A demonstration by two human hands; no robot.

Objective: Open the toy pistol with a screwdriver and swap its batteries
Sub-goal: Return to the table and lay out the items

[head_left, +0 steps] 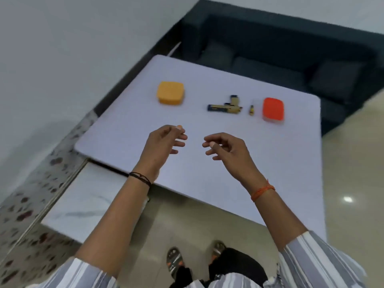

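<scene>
A tan and blue toy pistol (225, 106) lies on its side on the white table (124, 125), far of centre. Just right of it lies a small screwdriver (251, 110) with a yellow handle. A yellow lidded box (170, 93) stands to the pistol's left and an orange lidded box (273, 109) to the screwdriver's right. My left hand (164, 142) and my right hand (226, 147) hover above the table's near half, fingers loosely curled, holding nothing. Both hands are well short of the pistol.
A dark sofa (291, 48) stands beyond the table's far edge. A lower marble surface (83, 204) juts out under the table at the near left. A wall runs along the left. My feet stand on the tiled floor (353, 163) at the table's near edge.
</scene>
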